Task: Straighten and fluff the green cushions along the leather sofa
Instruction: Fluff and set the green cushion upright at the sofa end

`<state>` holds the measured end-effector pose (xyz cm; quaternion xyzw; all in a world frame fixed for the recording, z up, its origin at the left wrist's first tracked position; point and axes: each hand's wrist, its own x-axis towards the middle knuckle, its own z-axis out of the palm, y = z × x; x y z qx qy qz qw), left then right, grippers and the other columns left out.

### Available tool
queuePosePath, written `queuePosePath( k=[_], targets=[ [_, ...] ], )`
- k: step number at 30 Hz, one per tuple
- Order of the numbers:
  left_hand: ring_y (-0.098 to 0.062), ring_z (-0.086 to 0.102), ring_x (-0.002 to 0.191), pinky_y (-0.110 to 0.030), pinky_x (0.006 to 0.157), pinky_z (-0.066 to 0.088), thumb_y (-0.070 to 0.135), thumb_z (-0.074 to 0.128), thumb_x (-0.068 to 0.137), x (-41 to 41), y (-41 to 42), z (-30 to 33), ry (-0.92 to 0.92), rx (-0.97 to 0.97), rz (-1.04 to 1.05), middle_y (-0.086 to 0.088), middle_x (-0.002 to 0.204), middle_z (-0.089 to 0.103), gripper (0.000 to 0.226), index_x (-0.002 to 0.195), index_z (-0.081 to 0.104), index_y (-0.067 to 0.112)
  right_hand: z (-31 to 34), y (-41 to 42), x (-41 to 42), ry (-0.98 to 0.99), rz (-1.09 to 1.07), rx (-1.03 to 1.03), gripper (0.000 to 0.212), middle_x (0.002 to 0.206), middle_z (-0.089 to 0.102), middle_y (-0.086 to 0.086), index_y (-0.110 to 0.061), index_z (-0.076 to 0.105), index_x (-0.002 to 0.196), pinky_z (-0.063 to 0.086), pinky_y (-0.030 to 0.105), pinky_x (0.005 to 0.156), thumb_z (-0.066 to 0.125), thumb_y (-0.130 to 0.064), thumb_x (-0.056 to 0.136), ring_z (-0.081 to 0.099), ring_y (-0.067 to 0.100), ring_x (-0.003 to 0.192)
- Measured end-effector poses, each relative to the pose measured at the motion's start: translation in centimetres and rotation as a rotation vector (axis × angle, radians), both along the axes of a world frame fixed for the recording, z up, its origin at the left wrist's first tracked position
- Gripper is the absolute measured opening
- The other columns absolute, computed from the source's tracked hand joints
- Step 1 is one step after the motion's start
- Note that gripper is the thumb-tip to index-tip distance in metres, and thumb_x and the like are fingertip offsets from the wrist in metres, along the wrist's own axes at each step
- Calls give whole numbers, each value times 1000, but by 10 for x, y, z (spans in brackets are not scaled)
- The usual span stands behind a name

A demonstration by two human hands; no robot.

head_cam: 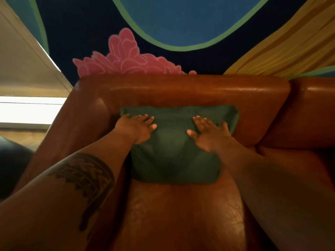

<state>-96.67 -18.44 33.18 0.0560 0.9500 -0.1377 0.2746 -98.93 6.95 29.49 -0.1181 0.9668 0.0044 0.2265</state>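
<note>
One green cushion [174,147] leans against the back of the brown leather sofa [181,214], and I can count two sofa back sections, one behind the cushion and a second [311,113] off to the right. Two hands lie flat on the cushion, the left hand [137,127] and the right hand [208,134]. One tattoo [85,180] shows on the left forearm, and one pink painted shape [126,58] on the mural [181,20] behind.

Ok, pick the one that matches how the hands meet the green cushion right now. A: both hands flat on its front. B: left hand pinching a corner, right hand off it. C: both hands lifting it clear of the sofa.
A: the left hand and right hand lie with straight fingers on the green cushion, which leans against the leather sofa back.
</note>
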Motion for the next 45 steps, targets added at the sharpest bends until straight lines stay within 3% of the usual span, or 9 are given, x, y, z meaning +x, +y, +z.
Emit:
queuePosePath(
  k=[5, 8, 12, 21, 29, 34, 38, 41, 45],
  targets=[
    [-33, 57, 121, -51, 104, 35, 43, 33, 104, -22, 1, 19, 390, 2, 166, -13, 132, 62, 47, 126, 62, 14, 32, -9, -27, 495, -55, 49, 55, 114, 72, 13, -17, 72, 109, 31, 54, 109, 28, -52, 105, 63, 35, 113],
    [-38, 48, 129, -54, 104, 36, 43, 45, 98, -40, -14, 4, 511, 79, 353, -17, 140, 52, 50, 134, 57, 9, 34, -6, -51, 474, -77, -70, 36, 122, 67, 13, -18, 66, 116, 36, 52, 103, 43, -41, 102, 57, 36, 117],
    [-41, 58, 124, -47, 99, 49, 39, 59, 92, -54, -36, -20, 492, 245, 633, -22, 135, 59, 51, 128, 61, 3, 17, -2, -74, 324, -269, -15, 57, 149, 47, 16, -14, 48, 144, 22, 62, 114, 40, -50, 101, 41, 38, 139],
    [-40, 57, 124, -40, 102, 46, 41, 44, 104, -62, -55, -19, 494, 242, 562, -21, 129, 65, 50, 117, 71, 1, -2, 52, -78, 399, -551, -368, 28, 121, 67, 17, -21, 71, 113, 49, 44, 94, 55, -42, 102, 61, 41, 115],
    [-43, 52, 130, -45, 108, 40, 44, 31, 108, -66, -66, -26, 398, 133, 551, -26, 138, 57, 59, 127, 64, -2, -7, 49, -81, 462, -496, -209, 53, 121, 66, 20, -14, 66, 117, 44, 46, 86, 32, -54, 107, 61, 42, 115],
    [-45, 48, 125, -58, 103, 42, 42, 36, 88, -60, -65, -30, 526, 203, 606, -22, 132, 55, 56, 122, 61, 5, -3, 43, -81, 576, -422, -153, 40, 134, 56, 16, -16, 62, 126, 31, 61, 106, 40, -43, 106, 48, 39, 129],
    [-35, 50, 126, -51, 104, 39, 37, 39, 97, -32, 4, -22, 846, 348, 136, -13, 136, 55, 45, 133, 56, 16, 2, -22, -55, 655, -174, -381, 53, 138, 58, 14, -17, 58, 134, 43, 54, 102, 30, -48, 102, 54, 37, 127],
    [-27, 40, 143, -46, 118, 32, 36, 29, 90, -26, 30, -38, 641, 498, -113, -11, 154, 46, 68, 151, 43, 10, -4, -79, -38, 492, 43, -516, 70, 146, 56, 7, -18, 54, 144, 42, 48, 109, 13, -53, 98, 52, 27, 135],
    [-13, 14, 155, -47, 125, 14, 51, 5, 98, -17, 9, -62, 452, 344, -99, 5, 169, 15, 69, 162, 13, 27, -33, -70, -36, 311, 82, -273, 73, 166, 31, 2, -26, 26, 161, 17, 44, 124, 5, -58, 98, 27, 17, 153]
  ],
)
